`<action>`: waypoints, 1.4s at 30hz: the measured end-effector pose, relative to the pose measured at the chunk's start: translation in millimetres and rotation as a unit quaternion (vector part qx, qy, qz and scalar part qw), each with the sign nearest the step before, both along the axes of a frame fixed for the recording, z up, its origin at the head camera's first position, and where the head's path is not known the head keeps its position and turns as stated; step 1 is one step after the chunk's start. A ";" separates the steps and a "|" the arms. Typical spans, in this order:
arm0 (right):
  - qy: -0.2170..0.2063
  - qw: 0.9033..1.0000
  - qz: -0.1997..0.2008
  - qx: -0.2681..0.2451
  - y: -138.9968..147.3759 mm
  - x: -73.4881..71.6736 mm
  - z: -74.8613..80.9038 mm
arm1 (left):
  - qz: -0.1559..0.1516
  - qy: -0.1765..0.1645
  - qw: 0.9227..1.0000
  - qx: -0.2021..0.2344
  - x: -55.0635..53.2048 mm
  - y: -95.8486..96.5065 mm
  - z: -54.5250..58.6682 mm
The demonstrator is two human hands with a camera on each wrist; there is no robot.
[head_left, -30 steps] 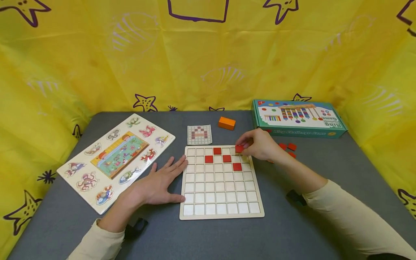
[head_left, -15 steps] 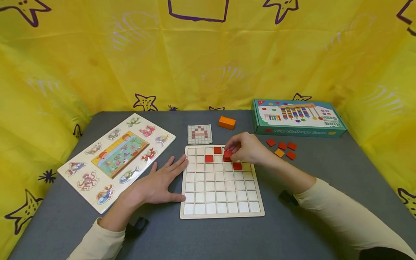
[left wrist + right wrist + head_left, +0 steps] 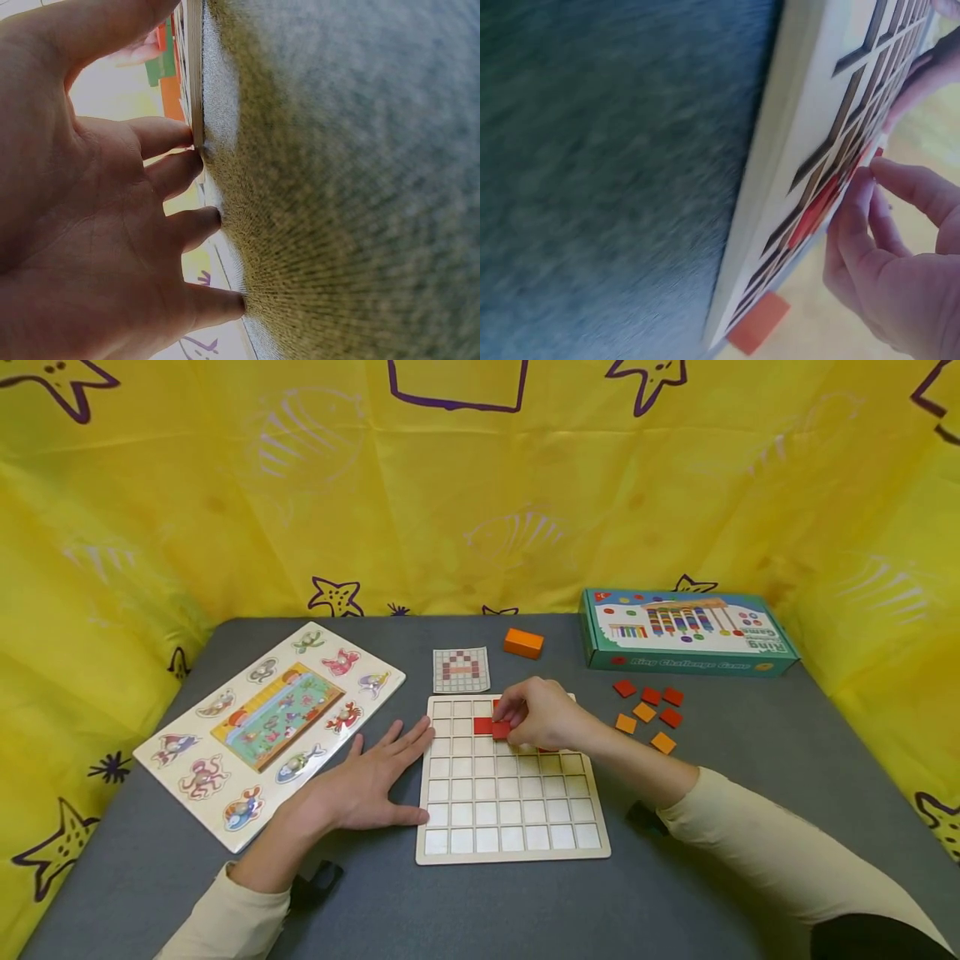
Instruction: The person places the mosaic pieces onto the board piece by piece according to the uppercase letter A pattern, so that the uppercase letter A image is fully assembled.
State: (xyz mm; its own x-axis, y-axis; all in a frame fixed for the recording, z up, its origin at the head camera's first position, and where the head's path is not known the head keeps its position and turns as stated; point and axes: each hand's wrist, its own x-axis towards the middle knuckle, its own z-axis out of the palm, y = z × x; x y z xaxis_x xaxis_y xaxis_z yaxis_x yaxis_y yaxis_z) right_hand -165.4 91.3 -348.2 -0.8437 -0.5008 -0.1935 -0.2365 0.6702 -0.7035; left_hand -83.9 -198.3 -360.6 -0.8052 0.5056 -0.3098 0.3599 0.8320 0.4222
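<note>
A pale wooden grid board (image 3: pixel 513 852) lies on the grey table. My right hand (image 3: pixel 546 714) pinches a red square tile (image 3: pixel 501 730) between thumb and fingers, close over the second row. Another red tile (image 3: pixel 482 726) sits in a cell just left of it; more red tiles in the grid are mostly hidden under the hand. In the right wrist view the right hand (image 3: pixel 904 255) has thumb and fingertip together at the board's surface. My left hand (image 3: pixel 367 781) is spread flat, fingertips and thumb at the board's left edge; the left wrist view shows its fingers (image 3: pixel 169 176) straight.
A small printed pattern card (image 3: pixel 461 671) lies behind the board, with an orange block (image 3: pixel 523 643) beside it. Loose red and orange tiles (image 3: pixel 643 712) lie to the right, near a green game box (image 3: pixel 690 635). A sea-animal puzzle board (image 3: pixel 187 743) lies at left.
My right hand has carried the red tile leftward from the board's upper right corner to the second row. More loose tiles at right are uncovered. The left hand has stayed put.
</note>
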 end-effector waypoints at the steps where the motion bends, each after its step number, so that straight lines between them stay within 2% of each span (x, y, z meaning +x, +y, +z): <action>1: 0.002 1.000 0.002 0.001 -2.0 0.5 -0.1 | 0.000 0.001 1.000 0.000 0.0 0.2 -0.1; 17: 0.016 0.999 0.052 0.002 -32.7 5.5 -2.0 | -0.002 -0.002 1.000 0.001 -0.9 -0.2 -2.2; 25: 0.008 0.999 0.049 0.008 -41.8 6.6 -2.4 | -0.002 0.000 1.000 0.001 -1.2 -0.7 -2.6; 42: 0.039 0.997 0.055 0.028 -50.3 5.3 -5.2 | -0.005 0.014 1.000 0.002 0.5 -1.0 -1.1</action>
